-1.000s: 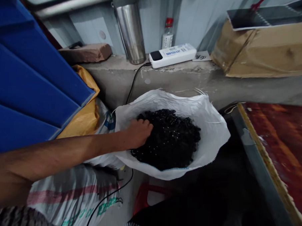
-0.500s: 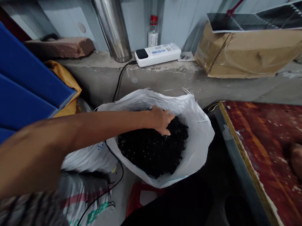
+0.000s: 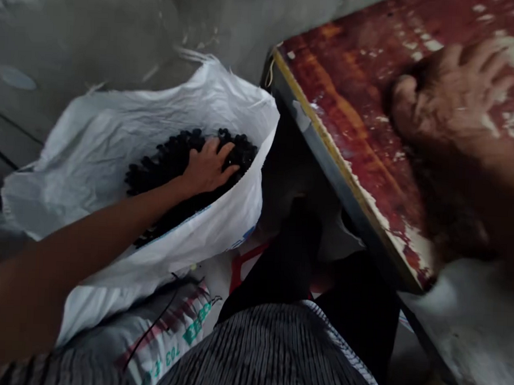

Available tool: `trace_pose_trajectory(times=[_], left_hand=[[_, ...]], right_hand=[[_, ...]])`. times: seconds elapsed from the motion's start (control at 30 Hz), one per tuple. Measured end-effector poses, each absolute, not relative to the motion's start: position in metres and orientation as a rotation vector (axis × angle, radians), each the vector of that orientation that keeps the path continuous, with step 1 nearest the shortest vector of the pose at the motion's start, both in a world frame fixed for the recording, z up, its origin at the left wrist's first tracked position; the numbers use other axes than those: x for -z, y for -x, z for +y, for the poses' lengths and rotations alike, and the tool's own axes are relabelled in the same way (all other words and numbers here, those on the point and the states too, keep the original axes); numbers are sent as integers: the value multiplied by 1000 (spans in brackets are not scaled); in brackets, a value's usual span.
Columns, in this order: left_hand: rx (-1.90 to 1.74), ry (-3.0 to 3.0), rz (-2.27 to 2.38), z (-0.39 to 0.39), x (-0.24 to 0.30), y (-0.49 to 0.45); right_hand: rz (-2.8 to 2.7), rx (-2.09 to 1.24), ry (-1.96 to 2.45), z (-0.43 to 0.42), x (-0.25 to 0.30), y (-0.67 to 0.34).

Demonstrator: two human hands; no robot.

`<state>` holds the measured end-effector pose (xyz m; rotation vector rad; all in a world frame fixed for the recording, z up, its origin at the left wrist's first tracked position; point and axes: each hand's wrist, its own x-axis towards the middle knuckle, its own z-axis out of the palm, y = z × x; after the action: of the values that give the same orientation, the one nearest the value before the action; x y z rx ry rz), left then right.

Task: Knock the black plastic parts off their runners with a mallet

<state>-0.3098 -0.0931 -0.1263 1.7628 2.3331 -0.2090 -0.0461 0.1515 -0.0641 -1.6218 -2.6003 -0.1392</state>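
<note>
My left hand [image 3: 209,166] rests on a heap of small black parts [image 3: 155,174] inside a white woven sack [image 3: 227,95], its fingers spread over the pile. The sack's near wall hides part of the heap. My right hand [image 3: 449,93] lies open on a worn, red-brown board [image 3: 341,100] with a yellowish edge, blurred by motion and touching nothing else that I can see.
A printed woven sack [image 3: 178,336] with green lettering and a black cable lies below the white sack. A red plastic frame [image 3: 241,265] shows beside my dark-trousered legs. White sacking [image 3: 476,332] lies at lower right; a concrete surface fills the upper left.
The view has swung right and downward, leaving the ledge and blue bins out of sight. My left hand is still on the black heap, and my right hand now lies fully in view on the board.
</note>
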Motion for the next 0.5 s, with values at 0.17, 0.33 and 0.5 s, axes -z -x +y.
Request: trace_pose_trajectory(times=[0.17,0.33,0.5], left_hand=[[59,-1699,2266,-90,113,310],[-352,-1924,2339,-150,47,334],[-682,-1650,2969,-244,4,346]], right_hand=[[-2459,-8,1561,128,51,55],[-2402,-160,1602,110,37,67],[-2430,-446,1301,57,29,88]])
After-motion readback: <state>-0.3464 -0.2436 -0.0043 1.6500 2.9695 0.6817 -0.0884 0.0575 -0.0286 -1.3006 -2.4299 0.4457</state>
